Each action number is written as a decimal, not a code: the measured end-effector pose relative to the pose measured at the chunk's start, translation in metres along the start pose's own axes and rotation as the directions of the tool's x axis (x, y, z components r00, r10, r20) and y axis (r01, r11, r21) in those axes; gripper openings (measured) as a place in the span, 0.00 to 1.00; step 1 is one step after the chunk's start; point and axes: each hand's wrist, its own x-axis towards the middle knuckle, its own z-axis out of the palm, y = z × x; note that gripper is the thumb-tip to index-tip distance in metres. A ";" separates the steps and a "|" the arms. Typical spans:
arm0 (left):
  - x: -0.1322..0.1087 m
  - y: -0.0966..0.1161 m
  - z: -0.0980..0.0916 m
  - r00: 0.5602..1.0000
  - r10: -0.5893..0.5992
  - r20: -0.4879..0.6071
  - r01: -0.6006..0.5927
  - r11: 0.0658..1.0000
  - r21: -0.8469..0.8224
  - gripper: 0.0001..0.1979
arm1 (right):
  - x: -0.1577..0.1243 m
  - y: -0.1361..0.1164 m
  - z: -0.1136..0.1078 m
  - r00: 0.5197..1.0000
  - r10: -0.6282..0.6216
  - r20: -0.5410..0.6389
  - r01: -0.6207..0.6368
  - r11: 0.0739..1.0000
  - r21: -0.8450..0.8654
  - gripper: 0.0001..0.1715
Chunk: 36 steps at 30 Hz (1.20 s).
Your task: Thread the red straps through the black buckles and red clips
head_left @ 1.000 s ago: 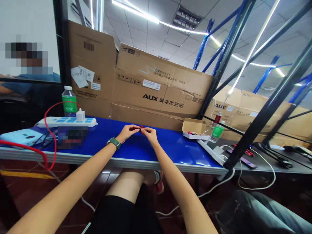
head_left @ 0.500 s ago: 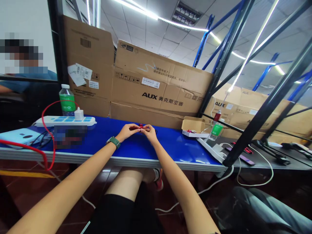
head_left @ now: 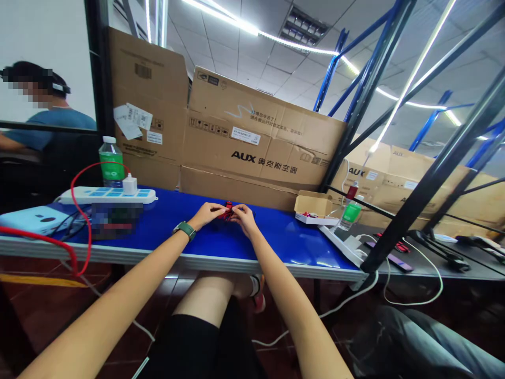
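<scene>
Over the blue tabletop, a small red and black thing (head_left: 228,211) sits between my two hands; its kind is too small to make out. My left hand (head_left: 208,215), with a green-banded watch on the wrist, pinches it from the left side. From the right, the fingertips of my right hand (head_left: 245,218) close on its other side. Something thin and dark shows just beyond the right fingers. Parts of the red and black thing are hidden behind my fingertips.
An open small carton (head_left: 314,207) with red bits stands to the right. Leftward are a power strip (head_left: 108,195), a water bottle (head_left: 111,162), a light blue case (head_left: 33,218) and a red cable (head_left: 73,252). Cardboard panels (head_left: 260,147) wall the back. A person (head_left: 51,123) sits far left.
My fingertips have drawn slightly apart, and more of the red and black thing shows between them. The view has shifted a little.
</scene>
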 end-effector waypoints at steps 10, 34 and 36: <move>-0.003 0.002 0.001 0.998 0.064 0.028 -0.066 0.994 0.090 0.15 | -0.003 -0.001 0.000 0.999 0.044 0.026 -0.043 0.998 -0.036 0.26; -0.008 0.018 0.005 0.936 0.345 0.066 -0.341 0.845 0.413 0.05 | -0.001 -0.004 0.001 0.995 0.064 -0.075 -0.054 0.990 0.132 0.18; -0.007 0.014 0.003 0.942 0.334 0.027 -0.312 0.846 0.432 0.07 | -0.001 -0.004 -0.001 0.996 0.079 -0.031 -0.075 0.989 0.126 0.19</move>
